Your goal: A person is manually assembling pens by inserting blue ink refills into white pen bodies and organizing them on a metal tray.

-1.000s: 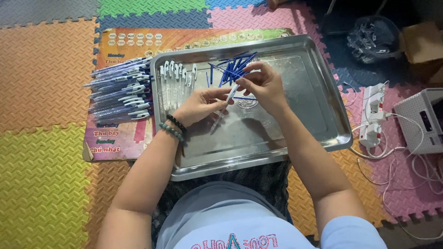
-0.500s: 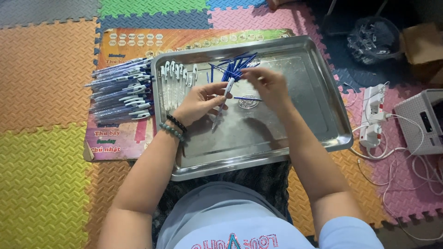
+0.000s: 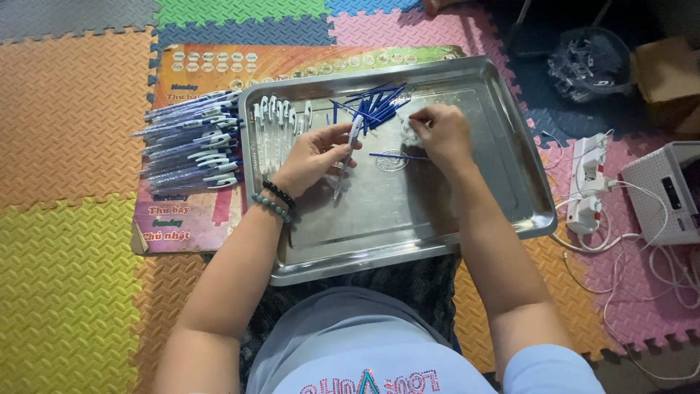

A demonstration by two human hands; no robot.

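Pinched between thumb and fingertips of the left hand, a white pen barrel with a blue tip stands tilted over the middle of the steel tray, its lower end pointing down toward the tray floor. A second ago that hand lay lower and flatter, close against the right hand; now it has lifted and turned the barrel up into plain view, while the right hand has drawn back toward the far right side of the tray. There its fingers are curled closed over a small clump of tiny clear parts; whether they have actually picked one up cannot be told from here.

One thin blue refill lies alone on the tray between the two hands, near the right hand. Beyond it, a loose heap of blue refills sits against the tray's far rim, and a row of white pen caps lines the far left corner.

The separation of the hands reads as one piece being held ready while the next small part is fetched, so this pen looks only partly put together.

Left of the tray, a stack of finished blue-and-white pens rests on a colourful printed board, itself lying on foam floor mats.
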